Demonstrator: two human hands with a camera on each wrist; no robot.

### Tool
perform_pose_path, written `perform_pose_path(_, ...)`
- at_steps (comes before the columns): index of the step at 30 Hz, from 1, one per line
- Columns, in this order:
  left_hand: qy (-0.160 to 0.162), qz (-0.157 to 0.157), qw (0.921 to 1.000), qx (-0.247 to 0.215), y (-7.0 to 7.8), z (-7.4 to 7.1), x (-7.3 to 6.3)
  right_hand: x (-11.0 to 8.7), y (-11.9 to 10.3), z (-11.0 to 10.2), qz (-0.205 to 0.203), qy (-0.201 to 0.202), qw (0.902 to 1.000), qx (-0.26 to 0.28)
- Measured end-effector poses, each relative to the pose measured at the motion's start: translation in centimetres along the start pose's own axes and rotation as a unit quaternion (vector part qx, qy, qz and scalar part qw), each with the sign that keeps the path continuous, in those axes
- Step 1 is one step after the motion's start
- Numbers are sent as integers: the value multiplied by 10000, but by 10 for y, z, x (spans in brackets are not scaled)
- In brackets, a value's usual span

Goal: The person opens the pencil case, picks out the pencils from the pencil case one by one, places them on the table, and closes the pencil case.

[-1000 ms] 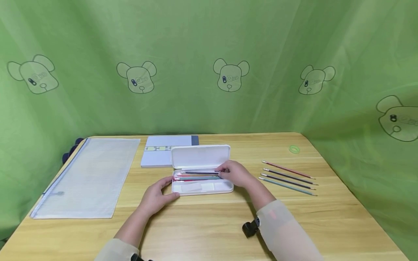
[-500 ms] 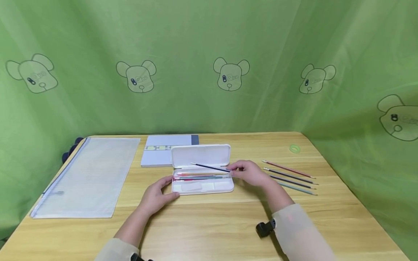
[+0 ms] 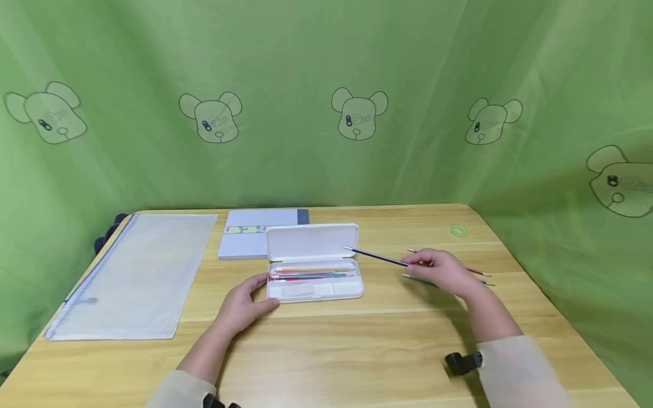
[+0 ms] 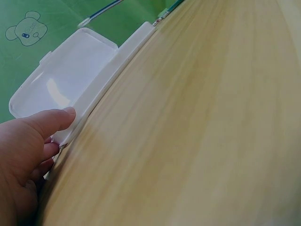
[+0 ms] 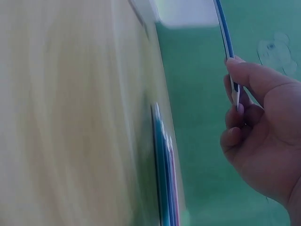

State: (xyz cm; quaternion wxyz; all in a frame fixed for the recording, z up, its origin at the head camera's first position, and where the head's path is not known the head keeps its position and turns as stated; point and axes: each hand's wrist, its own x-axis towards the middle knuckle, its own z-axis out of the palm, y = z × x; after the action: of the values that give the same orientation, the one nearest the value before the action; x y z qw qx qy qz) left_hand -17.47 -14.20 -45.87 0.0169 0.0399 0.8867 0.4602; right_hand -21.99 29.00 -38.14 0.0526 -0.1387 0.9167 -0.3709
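While the left hand [image 3: 245,306] grips the left end of the white pencil case [image 3: 347,289], with its thumb on the near wall and the other fingers against the side, the right hand [image 3: 441,272] pinches a dark blue pencil [image 3: 377,256] close to its sharpened tip. This dark blue pencil is held above the tabletop [image 3: 326,351], to the right of the case, and its pale blunt end points toward the case; in the head view this end overlaps the right part of the raised lid [image 3: 311,242]. The case itself lies around the middle of the tabletop, nearer to the far edge, and several coloured pencils [image 3: 311,276] rest lengthwise in its rear part. Between the case and the right edge of the tabletop lie other pencils, among them a red pencil [image 3: 476,271] and a teal pencil [image 3: 419,280]; as the right hand covers a good part of this row, I cannot tell their number. Near the far right corner lies a light green ring [image 3: 458,230]. Behind the case and to its left, close to the far edge, there is a pale notebook [image 3: 242,247] with a patterned band, and along the left edge a whitish mesh bag [image 3: 138,272] lies flat
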Motion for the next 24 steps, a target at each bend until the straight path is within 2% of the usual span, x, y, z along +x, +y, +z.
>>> perform_pose_path(9,3,-21,10000,40,0,-2,1,-35,33,-29,349,171,9977,-553)
perform_pose_path(17,-7,-39,10000,13,1,-1,0,-57,63,-35,524,254,9938,-942)
perform_pose_path(24,0,-36,10000,-16,1,0,0,-70,78,-39,609,222,9895,-1292)
